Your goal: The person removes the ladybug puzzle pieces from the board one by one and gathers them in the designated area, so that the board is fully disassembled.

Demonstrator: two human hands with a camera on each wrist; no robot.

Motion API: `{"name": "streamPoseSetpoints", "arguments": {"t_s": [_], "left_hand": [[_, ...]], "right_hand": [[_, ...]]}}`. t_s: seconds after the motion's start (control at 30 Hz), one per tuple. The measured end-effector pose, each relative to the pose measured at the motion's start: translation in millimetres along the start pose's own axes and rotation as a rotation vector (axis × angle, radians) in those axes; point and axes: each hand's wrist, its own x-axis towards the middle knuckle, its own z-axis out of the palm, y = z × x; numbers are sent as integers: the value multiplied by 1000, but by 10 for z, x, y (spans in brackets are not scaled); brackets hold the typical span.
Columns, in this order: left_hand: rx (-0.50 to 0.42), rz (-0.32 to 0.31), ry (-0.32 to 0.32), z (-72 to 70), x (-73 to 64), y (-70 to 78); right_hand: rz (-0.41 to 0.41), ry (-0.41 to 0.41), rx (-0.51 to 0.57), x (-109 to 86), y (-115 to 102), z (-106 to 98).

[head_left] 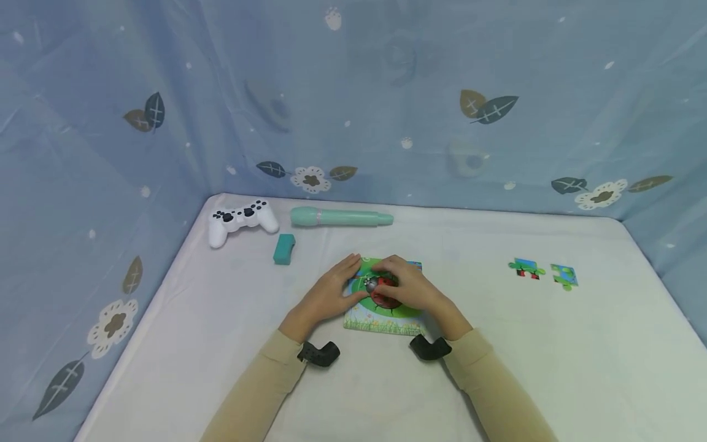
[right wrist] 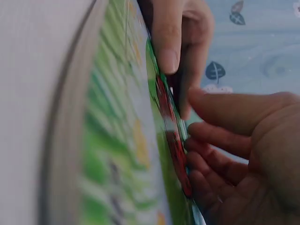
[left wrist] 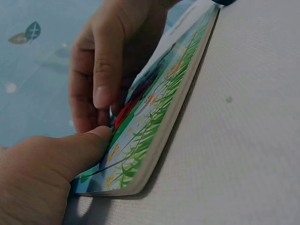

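A ladybug jigsaw puzzle (head_left: pixel 381 324) in a flat tray lies at the middle of the table. On its left side rests my left hand (head_left: pixel 331 291), fingers extended along the edge and thumb lying on the picture. My right hand (head_left: pixel 414 287) is over the top right part, its bent fingertips touching the picture beside the red ladybug (right wrist: pixel 176 159). The right thumb (left wrist: pixel 104 84) points down toward the board, apart from its fingers. In the right wrist view, the left thumb (right wrist: pixel 167 47) touches the picture near the ladybug.
Two loose puzzle pieces, one with red (head_left: pixel 526 268) and one blue-green (head_left: pixel 565 276), lie to the right. A white game controller (head_left: pixel 243 220), a teal block (head_left: pixel 284 249) and a mint-green toy microphone (head_left: pixel 342 217) sit at the back left. Blue patterned cloth (head_left: pixel 386 92) stands behind the table.
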Motion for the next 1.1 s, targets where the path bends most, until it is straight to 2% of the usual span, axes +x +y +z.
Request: {"name": "streamPoseSetpoints", "arguments": {"t_s": [0.27,0.53,1.1], "left_hand": [[9,-1,7,-20,28,16],[16,-26,0,-25,29,9],[-16,-47,-17,-17,27,30]], "right_hand": [[-13,55,-89,25,3,87],[6,67,-48,43,-50,104],[-8,90,0,27,-2,126]]}}
